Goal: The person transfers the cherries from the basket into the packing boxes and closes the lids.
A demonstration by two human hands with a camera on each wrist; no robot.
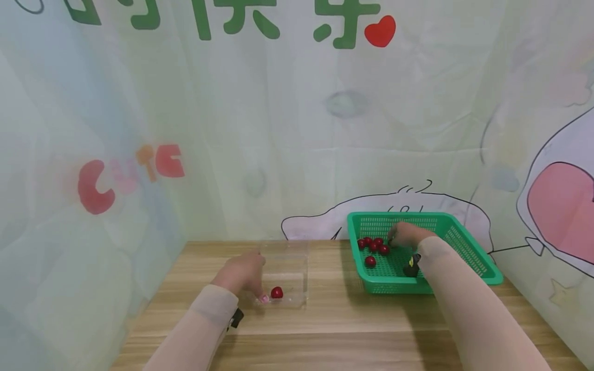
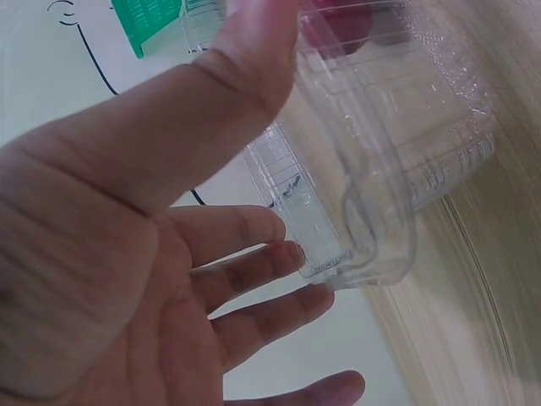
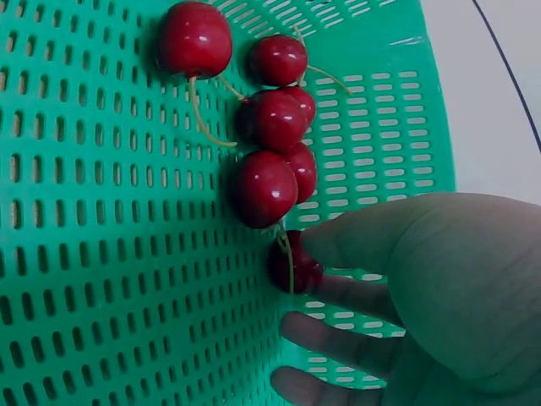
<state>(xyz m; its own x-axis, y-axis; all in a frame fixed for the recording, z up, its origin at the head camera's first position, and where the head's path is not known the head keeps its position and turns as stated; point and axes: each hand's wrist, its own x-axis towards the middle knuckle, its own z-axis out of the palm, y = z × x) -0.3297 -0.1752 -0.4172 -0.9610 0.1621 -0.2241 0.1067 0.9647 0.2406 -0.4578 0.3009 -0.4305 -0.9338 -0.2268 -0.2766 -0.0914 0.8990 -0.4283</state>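
Note:
A clear plastic box point(image 1: 294, 281) stands on the table with its lid folded back, one red cherry point(image 1: 277, 292) inside at the front. My left hand point(image 1: 241, 273) rests along the box's left side. In the left wrist view the thumb lies over the rim and loosely extended fingers point(image 2: 262, 271) touch the clear edge. My right hand point(image 1: 409, 235) reaches into a green basket point(image 1: 366, 286). There its thumb and index finger pinch a dark red cherry point(image 3: 292, 264) with a thin stem. Several more cherries point(image 3: 266, 188) lie beside it.
The basket, with slotted walls, stands at the back right of the wooden table point(image 1: 320, 340). One cherry point(image 1: 370, 261) lies apart from the cluster, nearer the basket's front. A printed cloth point(image 1: 278, 129) hangs behind and at the sides.

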